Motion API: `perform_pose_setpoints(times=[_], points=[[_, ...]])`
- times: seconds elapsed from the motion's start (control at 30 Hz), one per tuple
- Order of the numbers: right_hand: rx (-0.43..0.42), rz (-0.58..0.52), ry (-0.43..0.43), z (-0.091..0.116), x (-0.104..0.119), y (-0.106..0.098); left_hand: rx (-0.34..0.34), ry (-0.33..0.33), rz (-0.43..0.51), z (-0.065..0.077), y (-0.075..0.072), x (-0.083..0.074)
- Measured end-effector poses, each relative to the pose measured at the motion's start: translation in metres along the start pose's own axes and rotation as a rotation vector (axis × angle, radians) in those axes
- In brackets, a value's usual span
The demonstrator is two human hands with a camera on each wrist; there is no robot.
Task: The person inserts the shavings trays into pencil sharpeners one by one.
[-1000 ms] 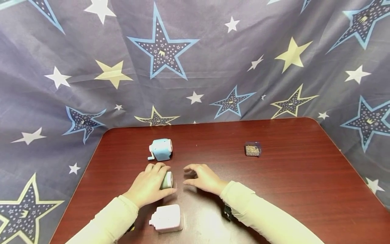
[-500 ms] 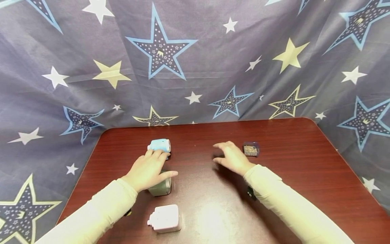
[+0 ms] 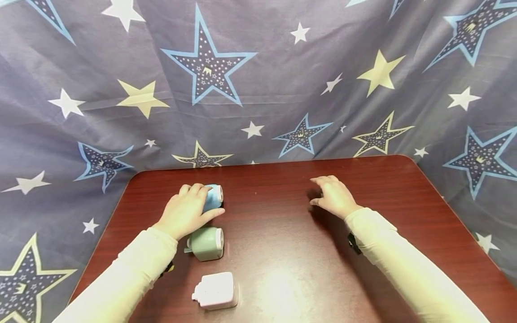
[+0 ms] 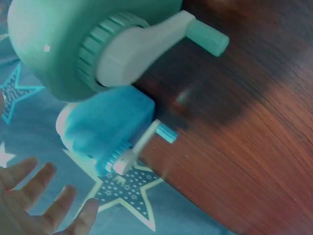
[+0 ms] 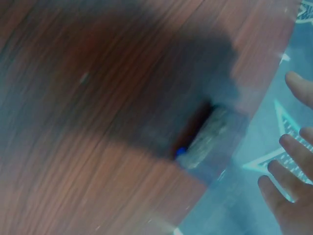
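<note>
My left hand [image 3: 186, 210] reaches over the blue hand-crank pencil sharpener [image 3: 213, 198], covering its crank side in the head view. In the left wrist view, its spread fingers [image 4: 57, 208] stand apart from the blue sharpener, whose white crank shows. A green pencil sharpener [image 3: 207, 244] stands just nearer, below that hand. My right hand [image 3: 334, 196] hovers with loosely bent fingers over a small see-through box [image 5: 208, 137] holding pale bits. That box is hidden behind the hand in the head view; in the right wrist view the fingers are spread and clear of it.
A pink pencil sharpener [image 3: 218, 290] stands nearest the front, in line with the green and blue ones. All are on a dark red wooden table [image 3: 274, 242]. A grey curtain with stars [image 3: 258, 89] hangs behind the table's far edge.
My left hand has let go of the green sharpener and moved away from me to the blue one. My right hand has moved right and farther out, over the small box.
</note>
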State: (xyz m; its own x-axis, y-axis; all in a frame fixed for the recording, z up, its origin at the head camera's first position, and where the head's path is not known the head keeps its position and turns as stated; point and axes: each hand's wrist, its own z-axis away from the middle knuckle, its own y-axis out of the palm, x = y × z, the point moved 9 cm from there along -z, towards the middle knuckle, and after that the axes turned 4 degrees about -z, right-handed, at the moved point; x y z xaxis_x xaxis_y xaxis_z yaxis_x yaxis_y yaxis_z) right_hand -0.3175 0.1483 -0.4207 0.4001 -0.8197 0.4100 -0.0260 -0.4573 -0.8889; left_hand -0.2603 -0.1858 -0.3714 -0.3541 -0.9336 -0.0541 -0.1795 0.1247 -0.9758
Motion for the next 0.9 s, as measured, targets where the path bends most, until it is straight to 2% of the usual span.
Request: perform_pose_setpoints(times=[0.23,0.4,0.53,0.9], points=[[0.060,0.005,0.079,0.007,-0.030,0.002,-0.023,-0.031,0.006,-0.006,0.006,0.014],[0.086,-0.007,0.128,0.012,-0.045,0.003,-0.046,-0.034,-0.010,-0.010,0.009,0.018],[0.111,0.000,0.143,0.014,-0.055,0.004,-0.038,-0.041,-0.003,-0.014,0.013,0.021],[0.131,-0.025,0.146,0.009,-0.061,0.007,-0.001,-0.067,-0.010,-0.028,0.024,0.022]])
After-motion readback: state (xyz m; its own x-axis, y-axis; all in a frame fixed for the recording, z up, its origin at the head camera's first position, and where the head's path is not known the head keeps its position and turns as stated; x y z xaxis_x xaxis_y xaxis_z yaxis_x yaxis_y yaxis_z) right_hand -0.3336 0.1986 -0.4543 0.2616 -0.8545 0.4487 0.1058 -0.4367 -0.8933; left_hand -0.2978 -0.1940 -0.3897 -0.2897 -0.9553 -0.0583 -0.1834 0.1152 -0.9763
